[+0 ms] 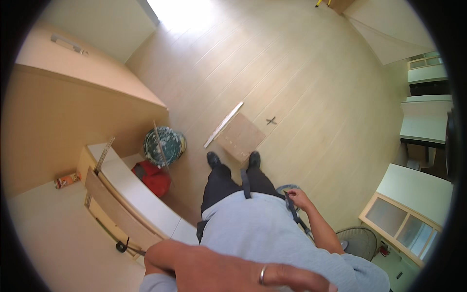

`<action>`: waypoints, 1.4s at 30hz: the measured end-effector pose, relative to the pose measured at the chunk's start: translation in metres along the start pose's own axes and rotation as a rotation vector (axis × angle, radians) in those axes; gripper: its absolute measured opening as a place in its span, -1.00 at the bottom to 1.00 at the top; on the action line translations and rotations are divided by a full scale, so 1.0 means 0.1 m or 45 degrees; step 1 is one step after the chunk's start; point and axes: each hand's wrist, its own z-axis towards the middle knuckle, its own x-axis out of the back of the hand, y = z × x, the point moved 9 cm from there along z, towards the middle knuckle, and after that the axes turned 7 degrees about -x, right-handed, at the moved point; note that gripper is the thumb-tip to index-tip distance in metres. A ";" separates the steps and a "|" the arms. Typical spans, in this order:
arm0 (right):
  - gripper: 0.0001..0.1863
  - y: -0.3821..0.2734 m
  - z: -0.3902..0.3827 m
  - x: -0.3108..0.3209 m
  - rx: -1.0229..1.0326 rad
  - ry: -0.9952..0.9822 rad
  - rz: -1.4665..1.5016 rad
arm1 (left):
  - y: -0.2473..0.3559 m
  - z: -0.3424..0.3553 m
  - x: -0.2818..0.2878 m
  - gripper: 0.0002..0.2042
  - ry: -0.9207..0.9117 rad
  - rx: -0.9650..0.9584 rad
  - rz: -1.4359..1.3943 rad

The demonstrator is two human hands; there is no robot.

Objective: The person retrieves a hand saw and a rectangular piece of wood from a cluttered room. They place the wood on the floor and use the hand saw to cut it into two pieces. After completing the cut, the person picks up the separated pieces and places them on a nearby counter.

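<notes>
My left hand (214,270) is raised close in front of me at the bottom of the view, with a silver ring on one finger. That finger points to the right, while the others are hidden or cut off. My right hand (299,198) is at my right hip, fingers pinched at the top of a black strap (292,209) that runs down my side. Beside the fingertips a bluish-grey loop (287,187) shows, too small to make out. Another black strap (246,184) hangs at the front of my waist.
In front of my shoes a wooden panel (242,134) with a white strip (224,125) lies on the floor, beside a black cross-shaped thing (271,120). A paint-stained bucket (163,146) and red bag (155,181) stand left, by a white-topped counter (136,190). A fan (360,242) stands right.
</notes>
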 end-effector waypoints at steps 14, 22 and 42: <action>-0.82 -1.17 -0.22 -0.29 0.111 0.239 -0.310 | 2.15 -3.92 3.82 -0.84 1.373 1.557 1.532; -0.60 -3.35 2.00 -1.15 0.914 0.457 -0.755 | 1.18 -7.37 4.30 -0.73 0.725 2.604 1.497; -0.24 -3.37 3.16 -1.84 1.216 0.774 -0.939 | 0.10 -9.73 7.47 -0.65 0.068 2.835 2.136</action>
